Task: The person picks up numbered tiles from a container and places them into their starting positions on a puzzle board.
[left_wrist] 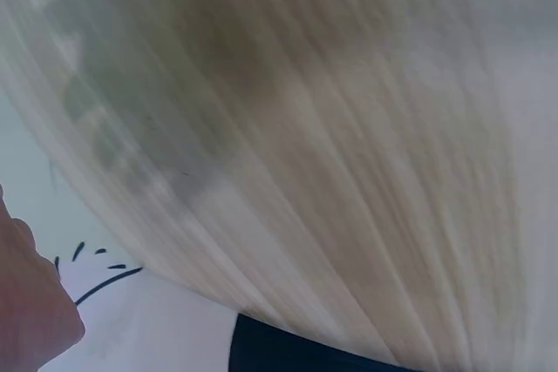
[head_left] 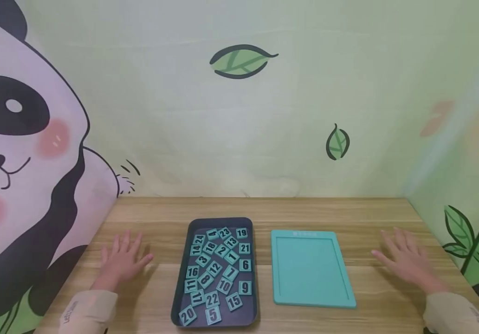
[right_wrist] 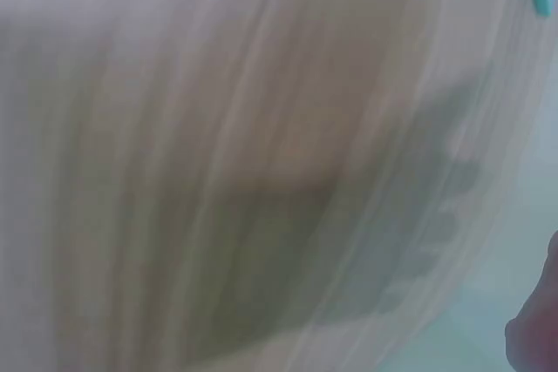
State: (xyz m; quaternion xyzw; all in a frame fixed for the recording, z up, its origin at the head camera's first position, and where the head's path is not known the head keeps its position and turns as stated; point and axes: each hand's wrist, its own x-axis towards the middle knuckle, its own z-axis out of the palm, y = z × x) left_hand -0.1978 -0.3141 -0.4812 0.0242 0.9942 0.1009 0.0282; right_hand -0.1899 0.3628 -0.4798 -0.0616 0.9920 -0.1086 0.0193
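Observation:
My left hand (head_left: pixel 122 260), fingers spread and straight, is over the table left of a dark tray. In that tray (head_left: pixel 177 297) lie several teal tiles with dark numbers, among them the 5 tile (head_left: pixel 213 315) and the 20 tile (head_left: pixel 187 315). Some tiles are turned at angles. Right of the tray lies a flat teal frame board (head_left: pixel 310 271) with a raised rim. My right hand (head_left: pixel 406 260), its fingers also spread, is to the right of the board. Neither hand holds anything. Each wrist view shows only part of a hand at its edge, with a hand's shadow on the wood.
The wooden table (head_left: pixel 156 208) meets a pale green wall cloth (head_left: pixel 160 93) at its back edge. A printed panda (head_left: pixel 22 139) fills the left side, and printed leaves decorate the back and right. The tray and board lie side by side with a strip of wood between them.

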